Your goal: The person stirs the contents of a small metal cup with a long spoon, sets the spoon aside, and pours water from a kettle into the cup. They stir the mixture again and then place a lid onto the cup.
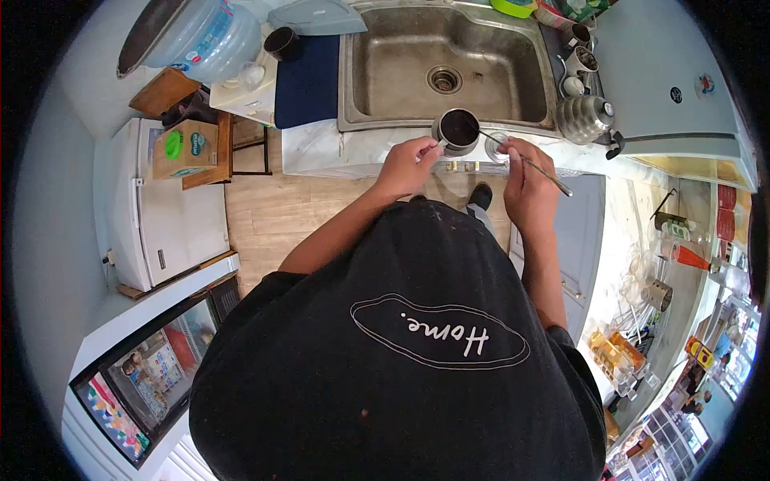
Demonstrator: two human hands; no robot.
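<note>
At the front edge of the sink counter, my left hand is closed on the handle of a metal cup with dark contents. My right hand pinches a long thin metal spoon; its far end reaches up to the cup's right rim. Just beside my right fingertips, a small clear glass stands on the white counter, partly covered by those fingers.
Beyond the cup lies a steel sink. A dark blue mat with a black cup is on the left. A ribbed silver kettle and several mugs stand at right, near a fridge.
</note>
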